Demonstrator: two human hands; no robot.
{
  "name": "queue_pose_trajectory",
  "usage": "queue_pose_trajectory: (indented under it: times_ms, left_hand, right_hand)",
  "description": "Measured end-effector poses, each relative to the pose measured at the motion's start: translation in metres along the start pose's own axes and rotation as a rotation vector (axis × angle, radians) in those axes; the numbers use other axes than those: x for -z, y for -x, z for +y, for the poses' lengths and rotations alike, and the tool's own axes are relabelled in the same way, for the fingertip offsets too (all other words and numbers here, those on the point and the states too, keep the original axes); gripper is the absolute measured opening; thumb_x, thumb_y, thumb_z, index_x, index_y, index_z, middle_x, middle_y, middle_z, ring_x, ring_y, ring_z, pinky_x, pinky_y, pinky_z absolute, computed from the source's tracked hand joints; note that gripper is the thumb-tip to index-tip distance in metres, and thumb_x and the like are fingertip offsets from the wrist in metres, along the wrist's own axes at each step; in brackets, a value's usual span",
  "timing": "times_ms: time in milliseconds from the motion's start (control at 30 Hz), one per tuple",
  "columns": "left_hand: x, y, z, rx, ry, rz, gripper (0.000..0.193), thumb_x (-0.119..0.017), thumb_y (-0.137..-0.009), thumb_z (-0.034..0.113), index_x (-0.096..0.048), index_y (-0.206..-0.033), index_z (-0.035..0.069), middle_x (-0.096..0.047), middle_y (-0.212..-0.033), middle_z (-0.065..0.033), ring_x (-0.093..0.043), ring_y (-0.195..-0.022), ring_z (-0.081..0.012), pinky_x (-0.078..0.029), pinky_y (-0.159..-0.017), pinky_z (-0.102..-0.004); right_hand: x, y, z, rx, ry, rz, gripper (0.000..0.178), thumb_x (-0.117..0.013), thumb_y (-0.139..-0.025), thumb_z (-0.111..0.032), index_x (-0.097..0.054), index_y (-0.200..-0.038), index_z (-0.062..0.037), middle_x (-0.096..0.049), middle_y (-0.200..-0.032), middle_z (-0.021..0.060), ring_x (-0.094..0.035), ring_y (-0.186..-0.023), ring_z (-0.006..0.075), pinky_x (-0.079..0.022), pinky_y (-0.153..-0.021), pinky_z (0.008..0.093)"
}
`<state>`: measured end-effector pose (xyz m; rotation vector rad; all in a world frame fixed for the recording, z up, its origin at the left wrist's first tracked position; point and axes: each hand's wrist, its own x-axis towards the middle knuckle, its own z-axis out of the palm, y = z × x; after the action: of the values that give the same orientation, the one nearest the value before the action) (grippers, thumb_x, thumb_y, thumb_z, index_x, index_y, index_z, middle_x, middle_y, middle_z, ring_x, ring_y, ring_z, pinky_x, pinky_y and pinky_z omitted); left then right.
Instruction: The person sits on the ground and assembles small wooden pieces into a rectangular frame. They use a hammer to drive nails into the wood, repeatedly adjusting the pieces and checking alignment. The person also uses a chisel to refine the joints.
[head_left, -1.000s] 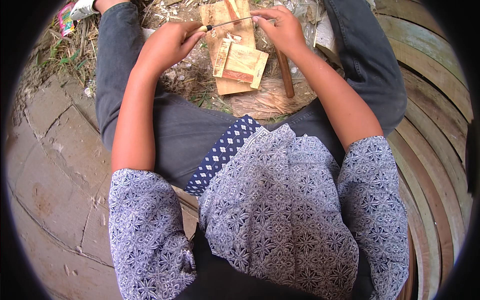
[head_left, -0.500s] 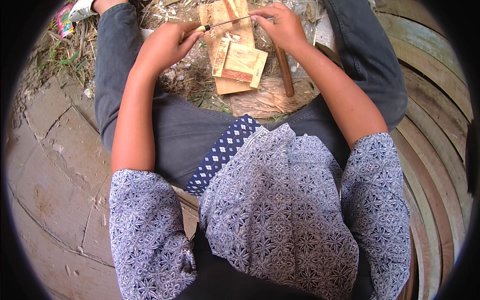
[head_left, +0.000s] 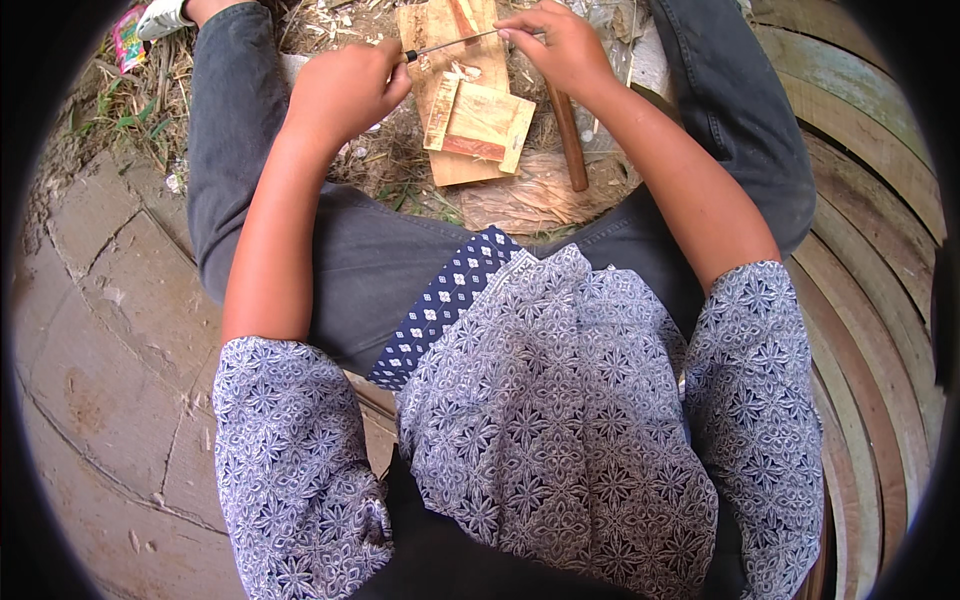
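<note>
A slim hand tool (head_left: pixel 455 44) with a thin dark metal shaft and a black collar spans the gap between my hands; its exact kind is unclear. My left hand (head_left: pixel 345 88) is wrapped around its handle, which it mostly hides. At the far end of the shaft, my right hand (head_left: pixel 555 45) pinches the tip between thumb and fingers. Beneath the tool lies a light wooden board (head_left: pixel 425 22). A small wooden piece with raised edge strips (head_left: pixel 478 115), one strip reddish, rests on the board's near part, a little nearer to me than both hands.
Right of the board, a brown wooden handle (head_left: pixel 568 140) lies partly over a rough flat piece of wood (head_left: pixel 530 195). Wood shavings and dry grass litter the ground. My legs in dark trousers (head_left: pixel 235 130) frame the area. Curved-looking planks (head_left: pixel 850 120) run along the right; cracked paving (head_left: pixel 110 330) lies left.
My left hand has turned over and closed further around the handle, covering its pale part. My right hand stays at the tip with barely any shift.
</note>
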<state>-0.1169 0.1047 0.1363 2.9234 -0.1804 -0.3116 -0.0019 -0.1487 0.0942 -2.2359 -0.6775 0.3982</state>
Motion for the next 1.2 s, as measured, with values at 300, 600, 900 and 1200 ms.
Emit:
queue_pose_trajectory:
  times_ms: [300,600,900,1200]
  left_hand:
    - [-0.002,-0.009,0.001,-0.002,-0.105,-0.124,0.033,-0.053,-0.104,0.043,-0.061,-0.107,0.012,-0.071,-0.078,-0.0157,-0.071,-0.075,-0.0390,-0.056,-0.063,-0.0509]
    - [-0.003,-0.010,0.001,0.019,-0.164,-0.143,0.028,-0.057,-0.102,0.038,-0.066,-0.104,0.011,-0.074,-0.082,-0.0129,-0.074,-0.079,-0.0342,-0.057,-0.065,-0.0483]
    - [-0.019,-0.015,-0.007,0.063,-0.148,-0.223,0.030,-0.055,-0.103,0.039,-0.062,-0.110,0.011,-0.073,-0.085,-0.0157,-0.073,-0.083,-0.0370,-0.057,-0.068,-0.0508]
    - [-0.038,-0.017,-0.019,0.031,-0.181,-0.201,0.029,-0.056,-0.103,0.037,-0.064,-0.107,0.009,-0.073,-0.086,-0.0157,-0.073,-0.084,-0.0373,-0.058,-0.070,-0.0503]
  right_hand:
    - [0.002,-0.010,-0.004,-0.046,-0.013,-0.065,0.018,-0.071,-0.092,-0.017,-0.076,-0.102,-0.0037,-0.072,-0.098,0.0170,-0.068,-0.094,0.0341,-0.053,-0.084,0.0413]
    - [-0.024,0.061,0.075,-0.369,0.193,0.013,0.053,-0.083,-0.082,-0.039,-0.065,-0.119,-0.0050,-0.068,-0.103,0.0141,-0.067,-0.101,0.0297,-0.054,-0.087,0.0421]
    - [-0.026,0.063,0.052,-0.600,0.253,-0.191,0.053,-0.080,-0.079,-0.035,-0.065,-0.117,-0.0016,-0.068,-0.113,0.0204,-0.069,-0.104,0.0347,-0.055,-0.089,0.0435]
    - [-0.012,0.066,0.032,-0.430,-0.085,0.129,0.043,-0.066,-0.092,-0.033,-0.066,-0.123,-0.0029,-0.067,-0.081,0.0118,-0.066,-0.075,0.0255,-0.053,-0.075,0.0403]
